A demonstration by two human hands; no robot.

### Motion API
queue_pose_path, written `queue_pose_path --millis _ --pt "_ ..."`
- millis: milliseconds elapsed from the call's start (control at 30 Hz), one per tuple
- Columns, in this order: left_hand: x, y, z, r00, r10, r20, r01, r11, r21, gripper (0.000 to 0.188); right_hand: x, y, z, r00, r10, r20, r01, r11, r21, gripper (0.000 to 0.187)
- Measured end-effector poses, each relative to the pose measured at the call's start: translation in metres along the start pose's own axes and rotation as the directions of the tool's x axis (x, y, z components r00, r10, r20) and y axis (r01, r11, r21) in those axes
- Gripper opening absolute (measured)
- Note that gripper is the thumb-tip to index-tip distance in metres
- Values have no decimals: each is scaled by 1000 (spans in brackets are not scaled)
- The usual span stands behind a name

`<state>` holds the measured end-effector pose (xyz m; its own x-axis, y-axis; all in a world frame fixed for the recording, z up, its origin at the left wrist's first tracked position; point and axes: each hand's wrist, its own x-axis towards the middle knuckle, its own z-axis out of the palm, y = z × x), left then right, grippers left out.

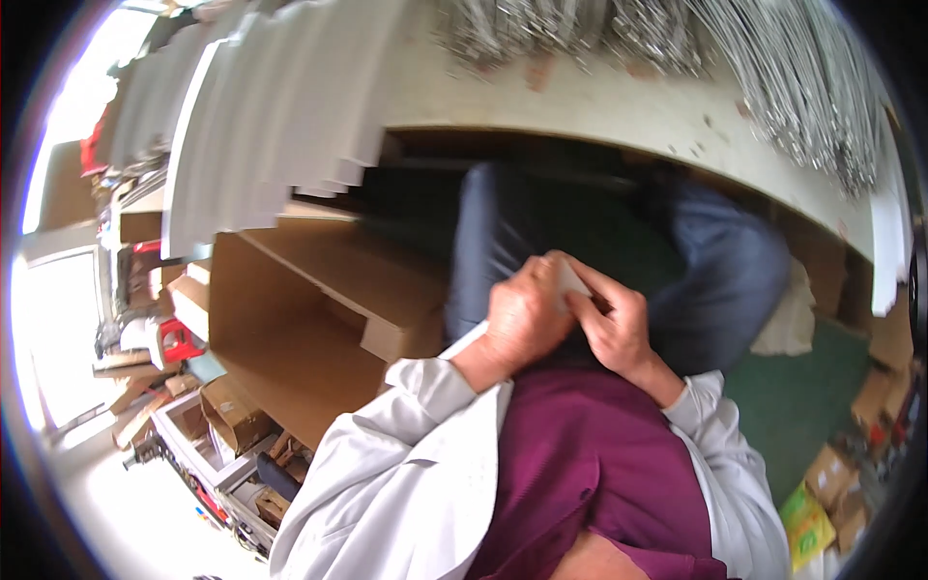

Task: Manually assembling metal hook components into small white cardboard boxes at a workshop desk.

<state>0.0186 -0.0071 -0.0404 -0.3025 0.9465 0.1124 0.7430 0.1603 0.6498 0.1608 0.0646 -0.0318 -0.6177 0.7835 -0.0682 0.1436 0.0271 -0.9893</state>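
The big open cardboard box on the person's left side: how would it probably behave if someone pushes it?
The cardboard box is probably light for its size, because its walls look thin and the visible inside looks bare. Its panels may bend under a push, being thin board. It seems unlikely to roll, given its flat sides.

I note one open cardboard box (280, 333) at left, a bright window (68, 333) beyond it, and a yellow-green packet (807, 527) beside small cartons (829, 474) at right.

white piece (572, 279), perhaps paper; partly hidden by hands (527, 307); wires (797, 87) cropped above
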Motion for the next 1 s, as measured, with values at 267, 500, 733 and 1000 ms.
queue_pose_path --millis 267,500,733,1000 --pt "6 -13 -79 891 -83 446 283 871 -403 35 22 -5 -31 987 154 -52 -132 944 302 37" --pt "26 -18 -170 991 -118 -69 113 991 -73 30 38 5 -24 993 119 -25 -110 969 222 31" --pt "70 -43 -260 923 -27 -384 188 901 390 30 39 43 -27 975 220 15 -219 955 200 27" --pt "115 -108 -380 863 92 -496 327 646 690 34 35 53 -22 971 226 73 -235 961 149 28"
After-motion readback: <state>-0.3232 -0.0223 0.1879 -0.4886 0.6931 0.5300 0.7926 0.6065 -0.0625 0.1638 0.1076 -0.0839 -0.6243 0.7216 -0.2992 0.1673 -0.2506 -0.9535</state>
